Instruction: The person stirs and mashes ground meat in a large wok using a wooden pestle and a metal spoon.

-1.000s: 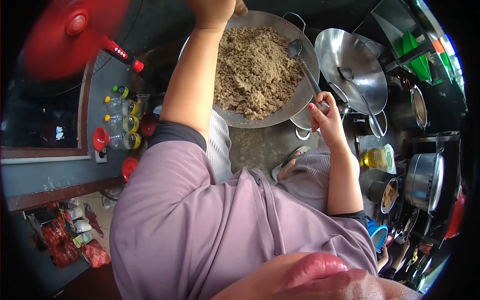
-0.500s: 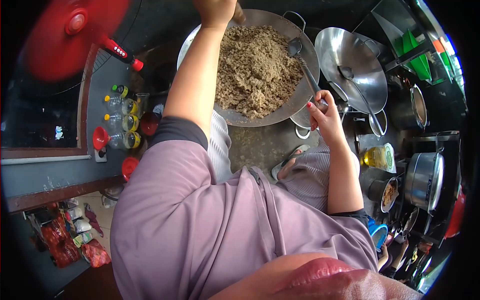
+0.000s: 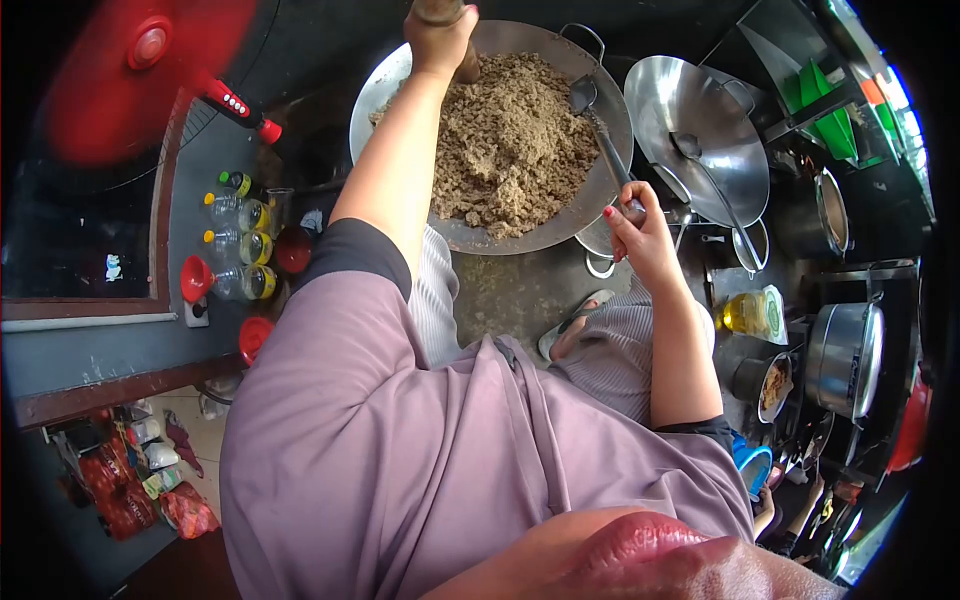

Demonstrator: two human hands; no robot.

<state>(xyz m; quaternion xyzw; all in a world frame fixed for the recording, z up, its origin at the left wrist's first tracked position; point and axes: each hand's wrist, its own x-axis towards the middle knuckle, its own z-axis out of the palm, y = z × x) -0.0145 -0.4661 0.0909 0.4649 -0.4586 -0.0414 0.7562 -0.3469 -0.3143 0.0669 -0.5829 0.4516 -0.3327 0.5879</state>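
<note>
My left hand point(image 3: 438, 42) is closed around a thick wooden stick point(image 3: 468, 68), its lower end over the left part of the food. In a wide metal wok point(image 3: 480, 240) lies a mound of crumbly, brownish-beige mash point(image 3: 515, 140). My right hand point(image 3: 645, 235) grips the handle end of a metal spatula point(image 3: 612, 150) at the wok's right side. The spatula's dark head point(image 3: 583, 95) rests at the edge of the mash, near the wok's loop handle.
Right of the wok stands a second metal wok point(image 3: 665, 95) holding a long ladle point(image 3: 715, 185). Lidded pots point(image 3: 845, 360) and an oil pouch point(image 3: 755, 315) are farther right. Bottles point(image 3: 240, 245) and a red fan point(image 3: 150, 45) are at left. Another person's hands show at lower right.
My left hand has come down and slightly nearer, bringing the wooden stick into view. The right hand and spatula look nearly unchanged; the whole view has shifted slightly.
</note>
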